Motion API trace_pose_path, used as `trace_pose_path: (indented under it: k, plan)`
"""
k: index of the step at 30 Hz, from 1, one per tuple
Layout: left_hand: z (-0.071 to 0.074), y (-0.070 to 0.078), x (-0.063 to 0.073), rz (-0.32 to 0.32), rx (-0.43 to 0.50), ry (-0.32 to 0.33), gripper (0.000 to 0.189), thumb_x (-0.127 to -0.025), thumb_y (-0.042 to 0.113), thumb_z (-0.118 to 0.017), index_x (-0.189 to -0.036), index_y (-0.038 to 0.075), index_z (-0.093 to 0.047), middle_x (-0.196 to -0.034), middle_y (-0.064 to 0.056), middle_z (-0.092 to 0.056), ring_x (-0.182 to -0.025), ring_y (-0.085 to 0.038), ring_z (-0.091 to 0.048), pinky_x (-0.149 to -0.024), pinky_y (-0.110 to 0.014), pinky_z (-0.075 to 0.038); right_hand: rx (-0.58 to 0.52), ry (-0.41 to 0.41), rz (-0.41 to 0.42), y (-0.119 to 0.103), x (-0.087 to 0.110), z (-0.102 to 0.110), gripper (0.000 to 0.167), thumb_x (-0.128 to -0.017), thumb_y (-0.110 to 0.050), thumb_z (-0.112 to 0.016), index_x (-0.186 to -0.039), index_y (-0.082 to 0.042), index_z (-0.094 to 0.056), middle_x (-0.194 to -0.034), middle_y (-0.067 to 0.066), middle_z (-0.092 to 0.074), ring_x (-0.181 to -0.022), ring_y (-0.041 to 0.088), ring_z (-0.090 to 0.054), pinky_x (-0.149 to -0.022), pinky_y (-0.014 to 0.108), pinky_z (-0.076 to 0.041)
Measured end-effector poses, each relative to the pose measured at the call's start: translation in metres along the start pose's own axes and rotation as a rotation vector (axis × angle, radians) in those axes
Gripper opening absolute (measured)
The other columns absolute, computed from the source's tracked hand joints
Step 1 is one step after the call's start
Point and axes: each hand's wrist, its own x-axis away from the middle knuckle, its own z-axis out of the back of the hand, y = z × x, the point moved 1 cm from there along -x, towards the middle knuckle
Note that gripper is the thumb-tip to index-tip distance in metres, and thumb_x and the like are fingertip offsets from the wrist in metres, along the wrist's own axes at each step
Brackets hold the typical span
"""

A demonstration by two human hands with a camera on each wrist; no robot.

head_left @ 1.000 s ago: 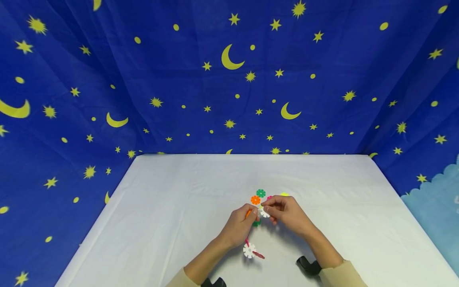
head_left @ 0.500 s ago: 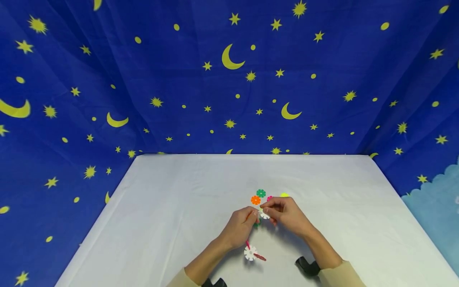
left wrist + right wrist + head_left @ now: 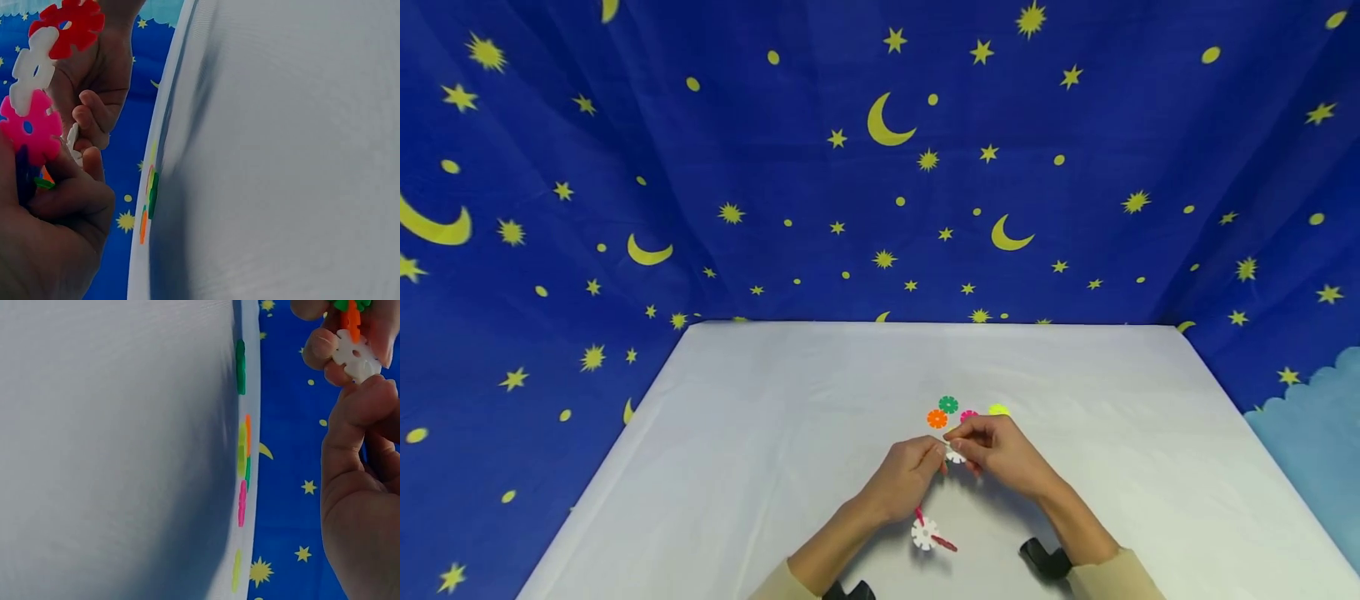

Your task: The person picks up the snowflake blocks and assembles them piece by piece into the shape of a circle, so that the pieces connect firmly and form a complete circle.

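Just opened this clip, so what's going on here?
A person's left hand grips a chain of interlocked, notched plastic-looking discs in several colours. Their right hand pinches a round white notched disc where it meets an edge-on orange disc in the chain; how firmly the two are slotted together isn't clear. Loose notched discs, among them a green one, an orange one and a yellow one, lie on the white-covered table beyond the hands.

Blue cloth point(image 3: 805, 183) printed with yellow moons and stars surrounds a white-covered table point(image 3: 775, 375).
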Motion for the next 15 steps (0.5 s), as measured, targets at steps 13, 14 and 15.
trace_pose_path:
  k: [13, 14, 15]
  plan:
    - [0.005, -0.001, -0.001, 0.158, 0.088, 0.029, 0.028, -0.099, 0.031, -0.049, -0.094, 0.012, -0.069, -0.084, -0.002, -0.067, -0.055, -0.007, -0.053, -0.06, -0.025, -0.048, 0.0, 0.015, -0.076, 0.0, -0.004, 0.006, 0.021, -0.101, -0.014, -0.052, -0.114, -0.004, -0.064, -0.079, 0.017, -0.062, -0.065, 0.029, -0.062, -0.061, 0.042, -0.054]
    - [0.006, -0.001, -0.001, 0.162, 0.093, 0.03, 0.027, -0.099, 0.031, -0.049, -0.096, 0.013, -0.068, -0.085, -0.002, -0.067, -0.055, -0.008, -0.053, -0.06, -0.026, -0.048, 0.004, 0.023, -0.073, 0.001, -0.004, 0.007, 0.021, -0.101, -0.015, -0.051, -0.114, -0.005, -0.064, -0.079, 0.017, -0.062, -0.066, 0.028, -0.061, -0.061, 0.041, -0.054]
    - [0.006, 0.0, -0.001, 0.172, 0.105, 0.028, 0.026, -0.099, 0.031, -0.049, -0.098, 0.014, -0.068, -0.086, -0.003, -0.067, -0.05, -0.009, -0.053, -0.056, -0.027, -0.049, 0.007, 0.028, -0.067, 0.001, -0.004, 0.008, 0.021, -0.101, -0.015, -0.052, -0.114, -0.005, -0.064, -0.08, 0.017, -0.062, -0.066, 0.028, -0.061, -0.061, 0.041, -0.055]
